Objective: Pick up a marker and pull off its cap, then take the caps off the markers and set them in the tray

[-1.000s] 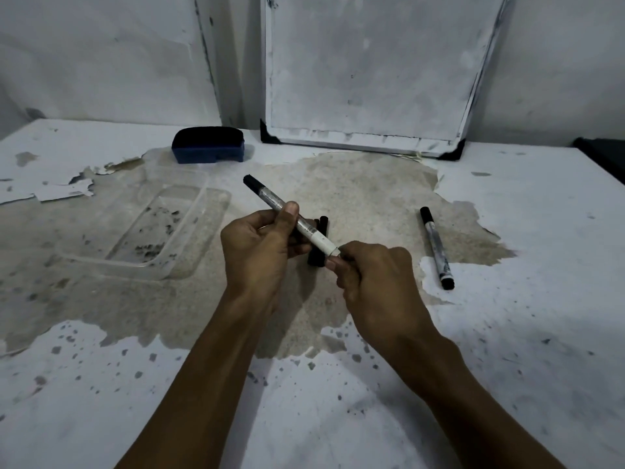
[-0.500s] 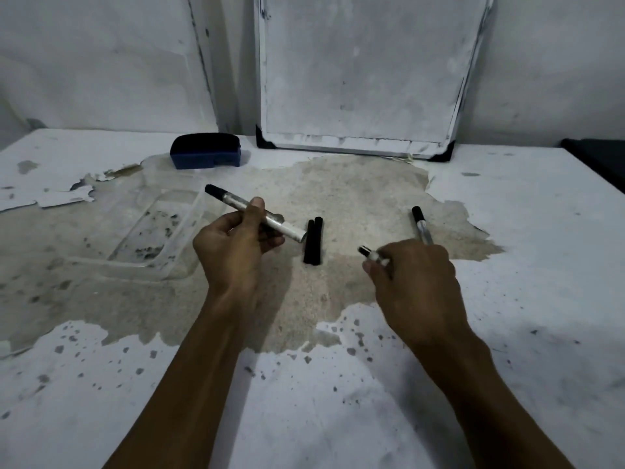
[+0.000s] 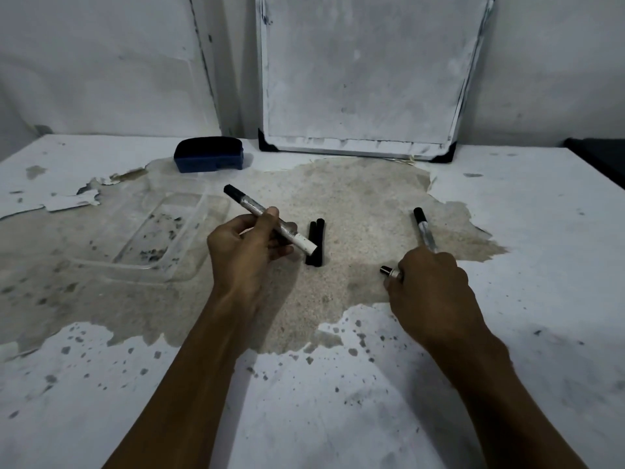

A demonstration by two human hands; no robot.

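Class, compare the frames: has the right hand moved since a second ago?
Yes. The right hand has moved right, away from the two black caps lying on the table, toward the lying marker.

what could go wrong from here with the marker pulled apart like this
The left hand holds the marker body with its open white end right above the two black caps, so a small dip may knock them rolling. The right hand pinches a small tip piece by very little, so it may slip and stain the table. That hand also sits against the second marker and may nudge it.
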